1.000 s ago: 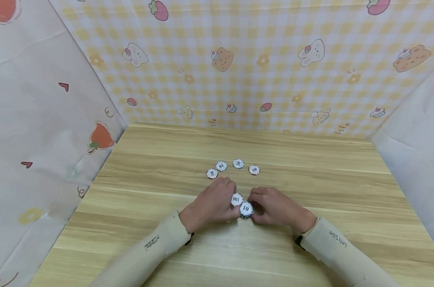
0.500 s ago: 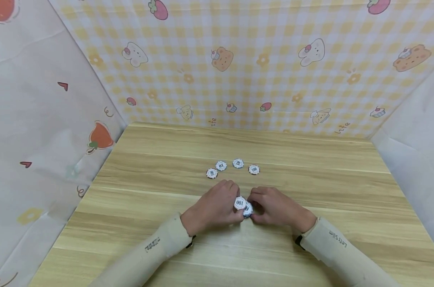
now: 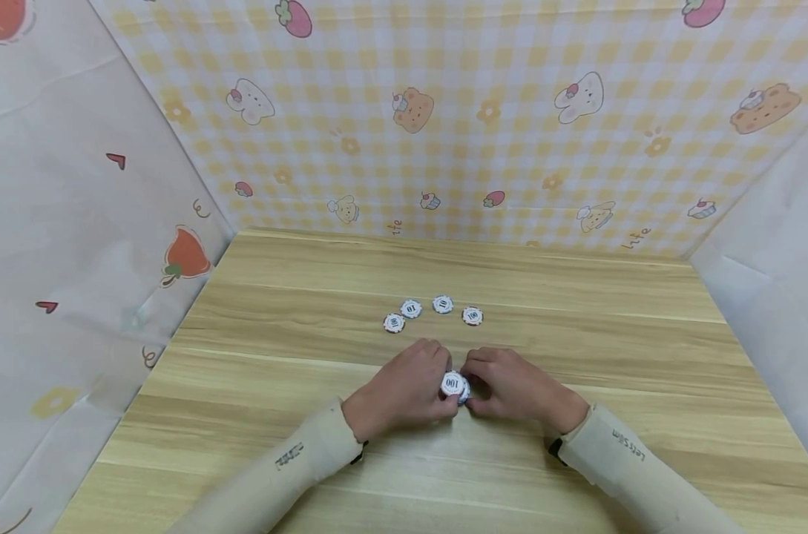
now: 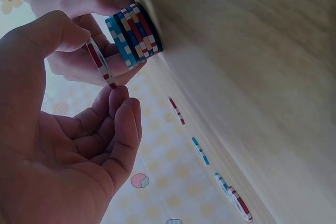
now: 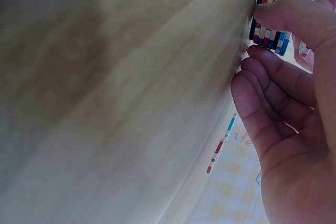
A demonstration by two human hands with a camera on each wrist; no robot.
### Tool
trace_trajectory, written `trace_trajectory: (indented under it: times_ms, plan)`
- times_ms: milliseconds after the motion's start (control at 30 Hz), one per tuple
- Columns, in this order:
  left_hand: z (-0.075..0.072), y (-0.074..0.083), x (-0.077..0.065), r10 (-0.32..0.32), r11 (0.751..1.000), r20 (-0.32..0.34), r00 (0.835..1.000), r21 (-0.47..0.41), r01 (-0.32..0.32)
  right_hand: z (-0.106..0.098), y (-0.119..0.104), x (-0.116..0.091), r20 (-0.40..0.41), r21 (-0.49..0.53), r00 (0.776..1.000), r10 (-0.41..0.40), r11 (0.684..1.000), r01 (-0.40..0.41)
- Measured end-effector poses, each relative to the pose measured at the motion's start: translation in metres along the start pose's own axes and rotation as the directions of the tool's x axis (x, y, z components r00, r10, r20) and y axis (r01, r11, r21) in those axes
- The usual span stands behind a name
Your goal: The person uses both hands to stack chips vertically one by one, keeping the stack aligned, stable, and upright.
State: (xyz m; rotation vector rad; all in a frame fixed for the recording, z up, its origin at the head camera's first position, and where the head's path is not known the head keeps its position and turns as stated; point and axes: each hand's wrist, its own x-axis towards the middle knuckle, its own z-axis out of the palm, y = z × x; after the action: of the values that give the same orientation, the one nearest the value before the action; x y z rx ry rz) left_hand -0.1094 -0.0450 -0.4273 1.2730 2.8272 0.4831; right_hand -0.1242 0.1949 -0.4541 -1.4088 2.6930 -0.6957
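My left hand [image 3: 404, 387] pinches a red-and-white poker chip [image 4: 100, 60] by its edges between thumb and fingertips. Its face, marked 100, shows in the head view. The held chip hangs just above a short stack of poker chips [image 4: 134, 35], tilted a little and overlapping it from the head. Blue, red, black and light-blue edges show in the stack, which stands on the table. Around its right side my right hand [image 3: 520, 387] steadies it, thumb on one side and fingertips on the other. The held chip hides most of the stack's top in the head view.
Beyond the hands, chips lie flat in a loose arc: a 100 chip [image 3: 394, 322] and a 10 chip [image 3: 411, 308] at left, another 10 chip [image 3: 443, 304], and a 100 chip [image 3: 473, 316] at right. A patterned cloth [image 3: 484, 148] rises behind the wooden table [image 3: 577, 297].
My left hand has moved right and slightly nearer with the 100 chip, which now covers most of the stack's top. The right hand stays at the stack.
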Motion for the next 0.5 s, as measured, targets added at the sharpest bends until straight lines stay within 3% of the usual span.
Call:
trace_trajectory:
  times_ms: [500]
  plan:
    - [0.0060, 0.0004, 0.0012, 0.019, 0.998, 0.016, 1.000, 0.067, -0.020, 0.0003, -0.0001, -0.0002, 0.005, 0.001, 1.000, 0.009, 1.000, -0.009]
